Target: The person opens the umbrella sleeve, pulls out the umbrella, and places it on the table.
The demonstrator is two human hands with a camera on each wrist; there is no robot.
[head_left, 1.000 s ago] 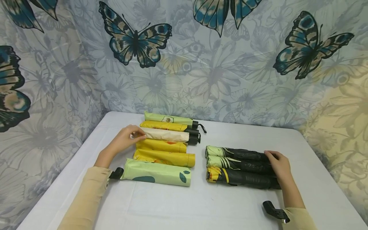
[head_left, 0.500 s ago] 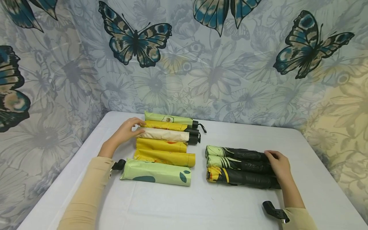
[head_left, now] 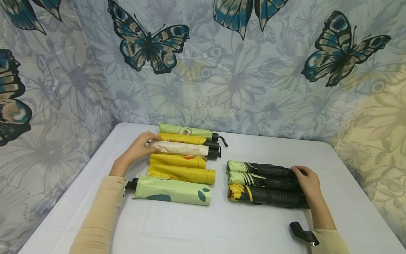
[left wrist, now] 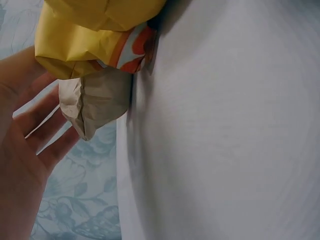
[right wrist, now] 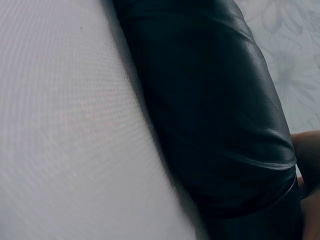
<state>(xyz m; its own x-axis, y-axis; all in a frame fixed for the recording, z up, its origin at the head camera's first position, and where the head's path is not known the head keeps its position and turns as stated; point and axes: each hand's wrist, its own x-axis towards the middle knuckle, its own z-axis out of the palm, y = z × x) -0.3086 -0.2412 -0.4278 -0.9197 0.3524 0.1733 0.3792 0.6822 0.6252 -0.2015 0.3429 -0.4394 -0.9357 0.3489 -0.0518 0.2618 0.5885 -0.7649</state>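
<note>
My left hand [head_left: 139, 146] spans the left end of an umbrella in a cream sleeve [head_left: 182, 148], thumb on the near side and fingers on the far side. The left wrist view shows the crumpled cream sleeve end [left wrist: 95, 100] against my fingers [left wrist: 40, 112]. A yellow-sleeved umbrella [head_left: 184, 138] lies just beyond it. My right hand [head_left: 309, 183] grips the right end of the farthest folded black umbrella [head_left: 272, 170], whose tip is green. Beside that lie another green-tipped black umbrella [head_left: 276, 182] and a yellow-tipped one [head_left: 272, 197]. My right fingers are mostly hidden.
An avocado-print green umbrella [head_left: 190, 131] lies farthest back in the left row. Nearer me are two flat yellow sleeves [head_left: 177, 161] and a light green sleeve [head_left: 174, 190] with leaves. They all lie on a white table [head_left: 222, 229] before a butterfly-print cloth [head_left: 253, 95].
My left hand has shifted slightly forward, and its thumb and fingers have spread and come round the cream umbrella's left end. My right hand has stayed still.
</note>
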